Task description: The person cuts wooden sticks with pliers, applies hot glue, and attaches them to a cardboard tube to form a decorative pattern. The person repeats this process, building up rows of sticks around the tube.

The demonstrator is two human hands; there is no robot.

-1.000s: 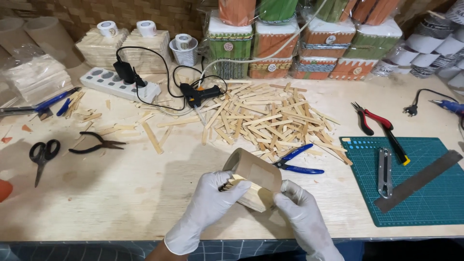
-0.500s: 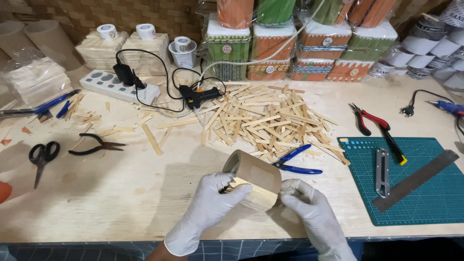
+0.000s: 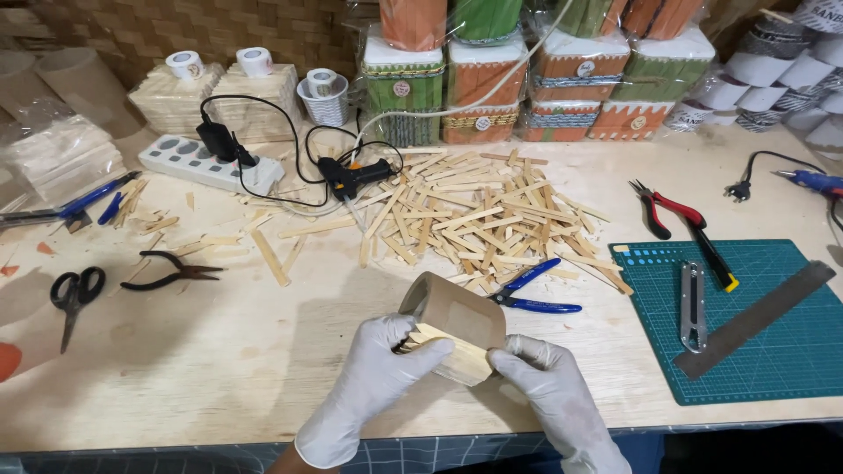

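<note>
Between both hands: cardboard tube, perhaps stick-clad.

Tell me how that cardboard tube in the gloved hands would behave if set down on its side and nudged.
The cardboard tube is round and hollow, so it would probably roll, though the flat wooden sticks along its lower side may stop it. It looks light for its size. Both the left hand and right hand grip it; thin walls likely dent under squeezing.

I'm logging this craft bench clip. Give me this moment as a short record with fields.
left hand: gloved left hand grips the cardboard tube, thumb on its wooden slats
right hand: gloved right hand supports the tube's other end
nearest tool: blue-handled pliers, on the bench behind the tube
behind: pile of wooden sticks, black glue gun
right side: green cutting mat
</note>
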